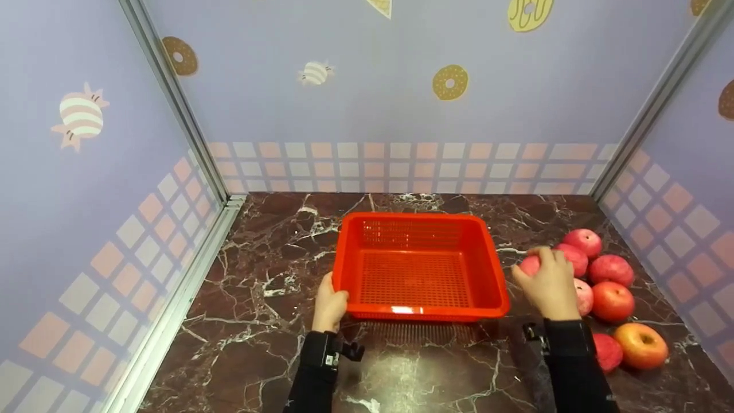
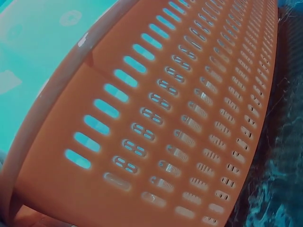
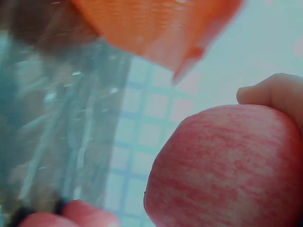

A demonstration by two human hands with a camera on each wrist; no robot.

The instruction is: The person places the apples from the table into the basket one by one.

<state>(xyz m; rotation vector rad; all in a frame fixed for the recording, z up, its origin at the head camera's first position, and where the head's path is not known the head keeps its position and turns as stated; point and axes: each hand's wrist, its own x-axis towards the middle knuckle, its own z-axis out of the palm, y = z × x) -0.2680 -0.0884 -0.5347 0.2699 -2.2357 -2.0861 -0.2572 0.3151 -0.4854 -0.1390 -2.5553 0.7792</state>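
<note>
Currently, right fingers (image 1: 549,263) grasp an apple (image 1: 529,265); left fingers (image 1: 328,287) grip the red basket (image 1: 447,311).

red-orange basket (image 1: 447,311); pinkish-red apple (image 3: 222,165), faintly streaked; yellow-orange apple (image 1: 640,346); maroon worktop (image 1: 246,355), white-veined; black sleeves (image 1: 312,370); lavender wall (image 1: 373,115), pink-and-white checks (image 1: 401,167) along its base.

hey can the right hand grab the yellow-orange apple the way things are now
Probably not right away: the right hand holds a pinkish-red apple. Otherwise the way looks free, since nothing covers the yellow-orange apple, though a red apple sits close beside it.
</note>
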